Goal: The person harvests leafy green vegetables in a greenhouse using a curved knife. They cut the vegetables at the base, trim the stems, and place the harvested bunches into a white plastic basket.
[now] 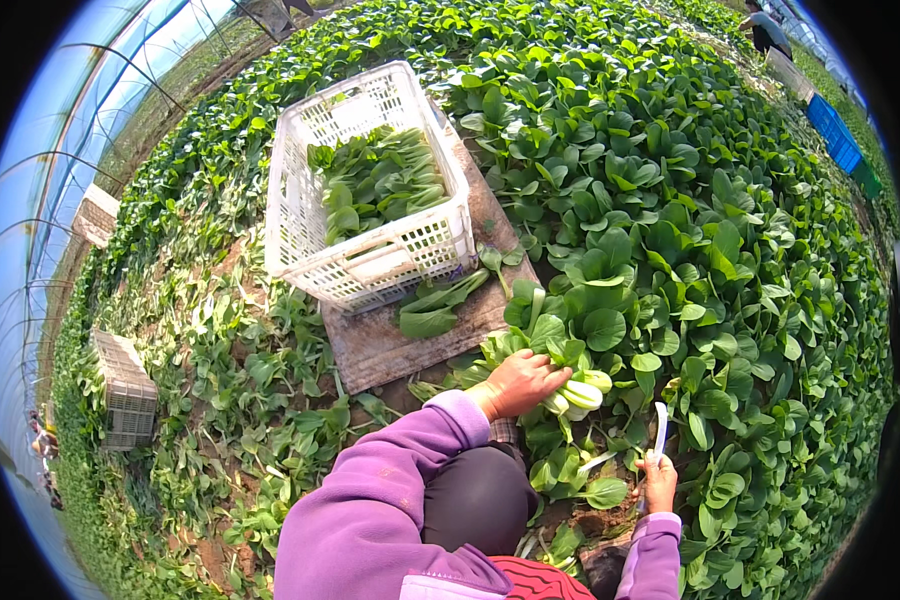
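Note:
My left hand (523, 381) is closed around a bunch of bok choy (581, 396), its pale stem ends pointing right and its leaves spreading up and to the left. In my right hand (656, 482) is a knife (661, 427) with a narrow light blade pointing up, away from me. The blade stands a little apart from the bunch, close to the leaves of growing bok choy (675, 300). Ahead and to the left, a white plastic crate (375, 262) holds neatly laid bok choy (390, 180), stems to the right.
Under the crate lies a worn board (375, 352) with a loose bok choy (439, 307) on it. Cut leaves litter the soil (217, 547) at left. Another crate (127, 394) stands far left, a blue crate (832, 135) far right. A person (767, 30) is at the upper right.

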Demonstrator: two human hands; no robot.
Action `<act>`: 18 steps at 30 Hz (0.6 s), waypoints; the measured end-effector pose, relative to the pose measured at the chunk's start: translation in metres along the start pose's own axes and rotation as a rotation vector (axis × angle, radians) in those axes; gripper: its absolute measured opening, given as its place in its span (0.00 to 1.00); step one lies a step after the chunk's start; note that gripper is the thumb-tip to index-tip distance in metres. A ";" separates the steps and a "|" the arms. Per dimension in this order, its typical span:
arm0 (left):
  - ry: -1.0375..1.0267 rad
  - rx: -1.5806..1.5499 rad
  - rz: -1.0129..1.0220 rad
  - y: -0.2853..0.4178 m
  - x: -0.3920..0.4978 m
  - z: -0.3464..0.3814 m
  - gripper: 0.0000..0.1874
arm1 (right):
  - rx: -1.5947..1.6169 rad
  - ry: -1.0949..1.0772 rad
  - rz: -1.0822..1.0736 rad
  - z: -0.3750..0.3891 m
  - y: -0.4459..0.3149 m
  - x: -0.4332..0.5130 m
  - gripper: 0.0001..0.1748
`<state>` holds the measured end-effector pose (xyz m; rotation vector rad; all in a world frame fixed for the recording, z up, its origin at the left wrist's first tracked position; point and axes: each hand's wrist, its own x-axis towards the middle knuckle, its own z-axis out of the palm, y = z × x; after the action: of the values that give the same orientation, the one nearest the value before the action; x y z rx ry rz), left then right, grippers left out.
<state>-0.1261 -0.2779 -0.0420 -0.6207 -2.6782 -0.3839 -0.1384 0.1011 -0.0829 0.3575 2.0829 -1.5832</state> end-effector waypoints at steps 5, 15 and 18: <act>0.285 0.020 0.061 0.015 0.021 -0.109 0.26 | 0.195 0.044 -0.279 0.022 -0.113 -0.055 0.27; 0.439 -0.853 -0.230 0.126 0.017 -0.202 0.31 | 0.507 -0.036 -0.933 0.099 -0.274 -0.174 0.30; 0.333 -1.593 -0.412 0.137 0.005 -0.194 0.34 | 0.336 -0.032 -0.803 0.105 -0.294 -0.196 0.24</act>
<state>-0.0114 -0.2234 0.1588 -0.2443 -1.6469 -2.4703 -0.0934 -0.0676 0.2417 -0.4657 2.0414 -2.3708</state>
